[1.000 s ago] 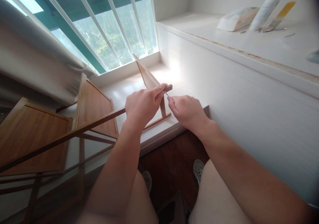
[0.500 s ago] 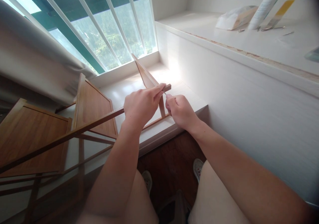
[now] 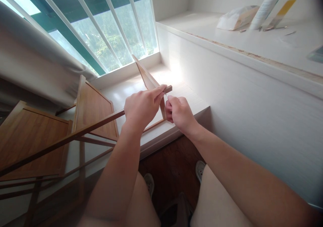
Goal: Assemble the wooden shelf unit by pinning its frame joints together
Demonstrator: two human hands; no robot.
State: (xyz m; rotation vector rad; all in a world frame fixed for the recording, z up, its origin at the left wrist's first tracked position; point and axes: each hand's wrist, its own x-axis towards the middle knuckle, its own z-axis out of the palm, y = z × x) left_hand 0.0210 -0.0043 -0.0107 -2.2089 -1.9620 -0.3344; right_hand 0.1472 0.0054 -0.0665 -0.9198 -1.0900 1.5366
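Note:
A long brown wooden bar (image 3: pixel 101 122) runs from the lower left up to the middle, part of a wooden folding frame with panels. My left hand (image 3: pixel 142 106) is wrapped round the bar close to its far end, with thumb and forefinger near the tip. Just to the right, my right hand (image 3: pixel 180 112) is closed in a pinch on a thin metal rod (image 3: pixel 166 94), whose shaft points at the bar beside my left fingertips. Most of the rod is hidden in the fingers. Beyond the hands, a wooden panel (image 3: pixel 146 73) leans up from the sill.
Two slatted wooden panels (image 3: pixel 94 109) stand at left beside a grey curtain (image 3: pixel 42 52). A barred window (image 3: pixel 108 28) lies ahead. On the white ledge (image 3: pixel 202 23) at right are a plastic-wrapped packet (image 3: pixel 237 17), a white tube (image 3: pixel 266 10), a yellow-handled brush (image 3: pixel 284 13) and small metal pieces.
My right hand has turned slightly about the thin metal rod, and its lower fingers show more. My left hand keeps its hold on the bar. The view has shifted a little.

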